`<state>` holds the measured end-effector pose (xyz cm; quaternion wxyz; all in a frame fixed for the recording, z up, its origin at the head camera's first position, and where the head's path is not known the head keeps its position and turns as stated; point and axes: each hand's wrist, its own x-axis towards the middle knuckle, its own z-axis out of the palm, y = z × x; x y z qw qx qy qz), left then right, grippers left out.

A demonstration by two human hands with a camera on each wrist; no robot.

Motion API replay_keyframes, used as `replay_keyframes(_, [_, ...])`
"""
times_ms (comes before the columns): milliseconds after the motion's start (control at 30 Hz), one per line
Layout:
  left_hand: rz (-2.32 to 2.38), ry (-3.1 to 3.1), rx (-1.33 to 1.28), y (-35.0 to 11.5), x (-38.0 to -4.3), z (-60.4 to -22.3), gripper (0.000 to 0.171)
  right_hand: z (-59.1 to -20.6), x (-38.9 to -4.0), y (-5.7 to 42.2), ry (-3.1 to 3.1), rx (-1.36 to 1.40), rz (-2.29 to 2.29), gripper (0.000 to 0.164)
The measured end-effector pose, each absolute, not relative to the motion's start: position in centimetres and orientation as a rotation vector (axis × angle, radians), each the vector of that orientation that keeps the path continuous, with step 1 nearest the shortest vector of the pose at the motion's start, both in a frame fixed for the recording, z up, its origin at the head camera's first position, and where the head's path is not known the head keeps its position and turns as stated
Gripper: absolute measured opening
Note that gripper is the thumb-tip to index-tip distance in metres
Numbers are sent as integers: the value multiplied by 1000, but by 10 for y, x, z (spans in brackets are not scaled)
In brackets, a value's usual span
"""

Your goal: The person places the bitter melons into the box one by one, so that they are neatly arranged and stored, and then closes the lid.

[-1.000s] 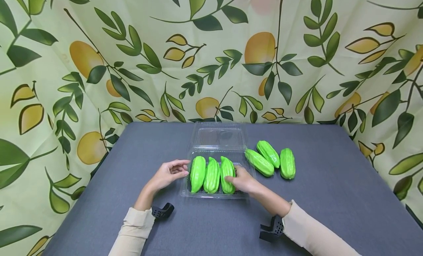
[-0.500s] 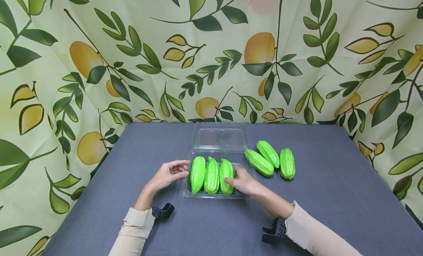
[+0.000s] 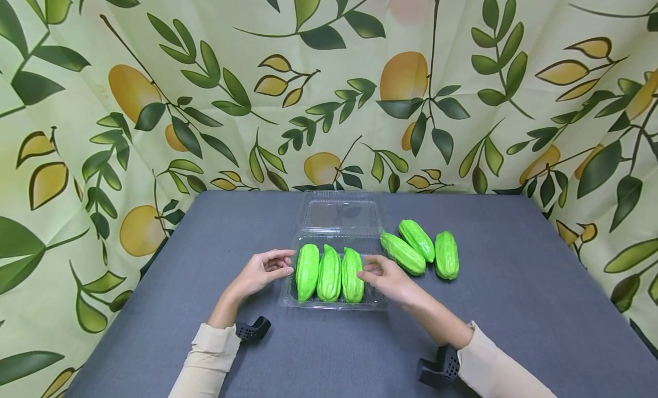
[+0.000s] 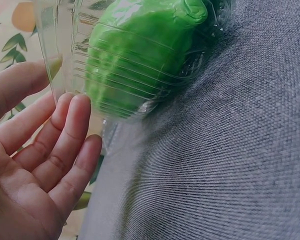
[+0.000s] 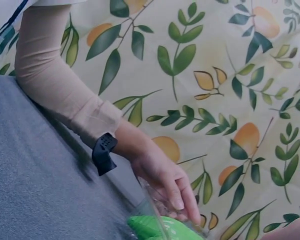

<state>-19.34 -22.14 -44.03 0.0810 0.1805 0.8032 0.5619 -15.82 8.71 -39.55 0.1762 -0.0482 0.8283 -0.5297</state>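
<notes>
In the head view, three pale-green bitter melons lie side by side in a clear plastic clamshell box (image 3: 336, 304): a left one (image 3: 308, 272), a middle one (image 3: 329, 273) and a right one (image 3: 352, 275). My left hand (image 3: 267, 266) is at the box's left rim with fingers relaxed. From the left wrist, its fingertips (image 4: 80, 105) are right at the clear side wall, beside a bitter melon (image 4: 140, 55). My right hand (image 3: 388, 278) hovers over the box's right side, fingers loosely bent, thumb tip beside the right bitter melon. It holds nothing.
Three more bitter melons lie on the grey tabletop (image 3: 488, 324) to the right of the box: one near its corner (image 3: 403, 253), one behind that (image 3: 417, 240) and one farther right (image 3: 446, 255). The box's clear lid (image 3: 341, 212) lies folded back. A patterned curtain (image 3: 329, 101) hangs behind.
My right hand has let go of the right bitter melon and drawn back a little to the right. That melon shifted slightly left before settling. My left hand has stayed put.
</notes>
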Motion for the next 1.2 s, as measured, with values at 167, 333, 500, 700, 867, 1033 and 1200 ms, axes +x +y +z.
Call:
replay_keyframes(167, [1674,2399,527,-222,-192,-440,43,-393,-159,95,2279,-184,-1556,50])
replay_keyframes(333, [1674,2392,522,-222,-192,-440,44,-392,-161,104,2257,-187,-1612,44])
replay_keyframes(500, [1668,2398,515,-222,-193,-440,43,-392,-166,115,2228,-233,-1682,42])
replay_keyframes(700, [1667,2411,516,-221,-193,-441,43,-388,-172,126,2279,-208,-1742,42])
replay_keyframes(867, [1676,2394,523,-221,-193,-440,43,-388,-177,136,2293,-131,-1777,41])
replay_keyframes(1033, [1679,2390,515,-221,-194,-440,44,-388,-182,145,2266,-67,-1807,40])
replay_keyframes(1200, [1675,2400,517,-221,-194,-441,44,-387,-185,154,2289,-40,-1788,43])
